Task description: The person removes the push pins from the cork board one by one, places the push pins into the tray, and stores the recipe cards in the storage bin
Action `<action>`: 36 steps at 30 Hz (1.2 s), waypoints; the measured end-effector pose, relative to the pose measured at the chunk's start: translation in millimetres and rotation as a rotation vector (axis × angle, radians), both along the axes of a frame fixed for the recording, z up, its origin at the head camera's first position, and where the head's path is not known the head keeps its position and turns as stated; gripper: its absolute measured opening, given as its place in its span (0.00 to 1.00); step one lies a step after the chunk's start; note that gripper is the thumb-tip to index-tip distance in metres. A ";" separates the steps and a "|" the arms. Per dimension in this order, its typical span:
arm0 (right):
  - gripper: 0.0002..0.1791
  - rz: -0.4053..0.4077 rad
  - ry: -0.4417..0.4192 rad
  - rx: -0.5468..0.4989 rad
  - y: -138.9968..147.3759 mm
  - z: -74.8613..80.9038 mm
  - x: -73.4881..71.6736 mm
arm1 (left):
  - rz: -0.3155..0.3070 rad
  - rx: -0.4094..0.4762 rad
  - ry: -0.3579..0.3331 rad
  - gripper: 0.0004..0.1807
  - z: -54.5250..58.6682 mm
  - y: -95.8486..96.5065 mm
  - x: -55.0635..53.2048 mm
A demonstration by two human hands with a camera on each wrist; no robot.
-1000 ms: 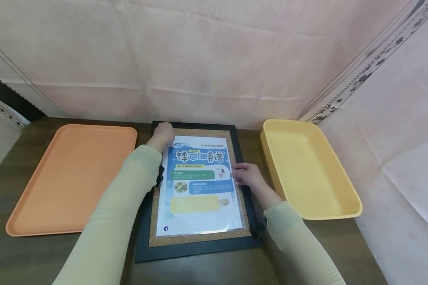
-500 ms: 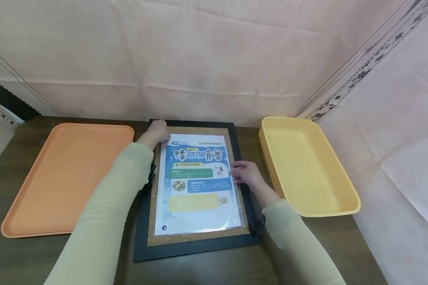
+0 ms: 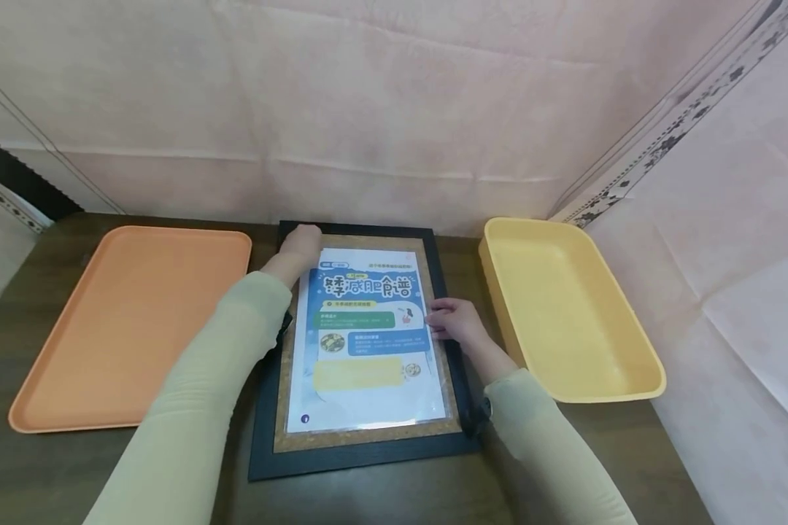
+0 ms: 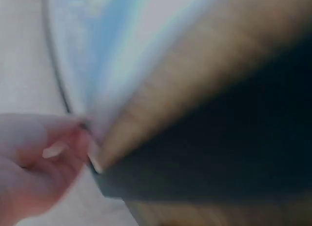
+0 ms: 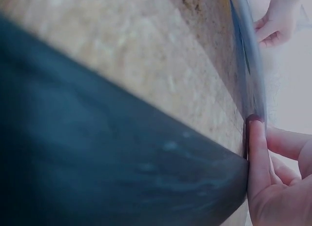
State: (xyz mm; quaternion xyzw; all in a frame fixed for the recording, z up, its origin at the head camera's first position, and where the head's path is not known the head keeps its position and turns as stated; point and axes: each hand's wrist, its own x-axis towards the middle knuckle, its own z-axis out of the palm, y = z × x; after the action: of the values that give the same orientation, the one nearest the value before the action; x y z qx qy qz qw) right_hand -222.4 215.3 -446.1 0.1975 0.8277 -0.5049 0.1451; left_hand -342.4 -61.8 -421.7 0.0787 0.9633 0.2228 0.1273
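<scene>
A laminated poster (image 3: 368,408) in blue and white lies over a cork board (image 3: 368,440) with a black frame (image 3: 368,456). My left hand (image 3: 300,251) is at the poster's upper left corner; in the blurred left wrist view its thumb and fingers pinch the sheet's edge. Whether a small object is also between these fingertips is unclear. Halfway down the right side, my right hand (image 3: 456,322) pinches the poster's right edge. In the right wrist view one finger (image 5: 257,148) is on the cork side of the sheet, with the thumb on the other side.
An orange tray (image 3: 138,321) lies left of the board, partly behind the left sleeve. To the right stands a yellow tub (image 3: 565,306). A pale cloth wall (image 3: 368,109) rises behind the brown table (image 3: 381,496).
The head view has shifted slightly and come back. My left forearm has moved a little leftward, while both hands stay at the same places on the poster.
</scene>
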 end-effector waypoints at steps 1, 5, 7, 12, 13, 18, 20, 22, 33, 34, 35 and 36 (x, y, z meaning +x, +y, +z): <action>0.23 -0.001 0.001 0.000 0.2 -0.5 0.2 | -0.033 0.007 0.012 0.12 -2.5 -2.3 -0.9; 0.23 0.000 0.005 0.003 0.6 -1.5 0.4 | -0.133 0.047 0.028 0.13 -11.2 -18.3 -8.2; 0.22 0.000 0.011 0.009 0.6 -1.5 -0.4 | -0.162 0.058 0.030 0.13 -12.9 -25.3 -11.0; 0.23 -0.005 0.004 0.014 -0.1 -0.6 -1.9 | -0.190 0.039 0.030 0.10 -14.7 -29.2 -13.3; 0.23 -0.005 0.001 0.014 -0.4 -0.3 -1.8 | -0.193 0.023 0.033 0.09 -14.5 -28.7 -13.3; 0.23 -0.012 -0.003 0.021 -1.0 0.0 -1.9 | -0.247 -0.067 0.098 0.08 -15.8 -26.2 -13.3; 0.22 -0.014 -0.002 0.022 -1.1 -0.5 -2.1 | -0.251 -0.068 0.116 0.09 -18.4 -26.9 -13.7; 0.22 -0.015 -0.003 0.022 -1.6 -0.9 -2.2 | -0.221 -0.019 0.100 0.10 -20.6 -29.1 -13.4; 0.22 -0.009 0.011 0.024 -1.6 0.3 -1.8 | -0.223 0.026 0.050 0.10 -15.6 -36.9 -17.9; 0.22 -0.009 0.010 0.025 -1.5 0.5 -1.6 | -0.243 -0.001 0.056 0.10 -14.7 -35.9 -18.6; 0.22 -0.007 0.012 0.027 -1.5 0.6 -1.6 | -0.263 -0.030 0.067 0.10 -14.1 -34.6 -19.4; 0.22 -0.010 0.011 0.026 -1.4 0.5 -1.6 | -0.285 -0.056 0.080 0.09 -13.5 -33.3 -20.1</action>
State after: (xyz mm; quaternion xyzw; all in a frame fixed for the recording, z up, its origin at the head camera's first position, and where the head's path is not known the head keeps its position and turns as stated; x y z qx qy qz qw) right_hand -224.0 214.0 -445.6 0.2006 0.8341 -0.4957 0.1352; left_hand -362.4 -95.2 -435.2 0.2197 0.9525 0.1724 0.1213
